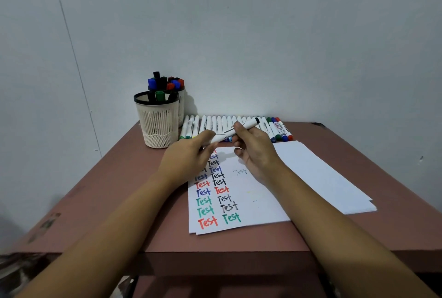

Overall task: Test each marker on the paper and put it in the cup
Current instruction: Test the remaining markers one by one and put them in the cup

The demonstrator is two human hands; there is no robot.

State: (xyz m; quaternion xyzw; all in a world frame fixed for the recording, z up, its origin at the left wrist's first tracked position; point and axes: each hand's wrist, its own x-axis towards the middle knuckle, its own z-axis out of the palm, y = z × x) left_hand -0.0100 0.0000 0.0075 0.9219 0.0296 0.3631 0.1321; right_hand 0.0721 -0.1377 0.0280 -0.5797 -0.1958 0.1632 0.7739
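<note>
A white marker (248,124) with a black end is held over the top of the paper (260,204). My right hand (256,151) grips its middle, and my left hand (189,154) pinches its lower end, which is hidden in my fingers. The sheet carries two columns of the word "Test" in red, blue, green and black, plus one faint "test". A beige mesh cup (156,120) with a black rim stands at the back left and holds several markers.
A second cup (181,104) full of capped markers stands behind the first. A row of white markers (239,123) lies along the wall. More blank sheets (334,178) fan out to the right on the brown table (114,192).
</note>
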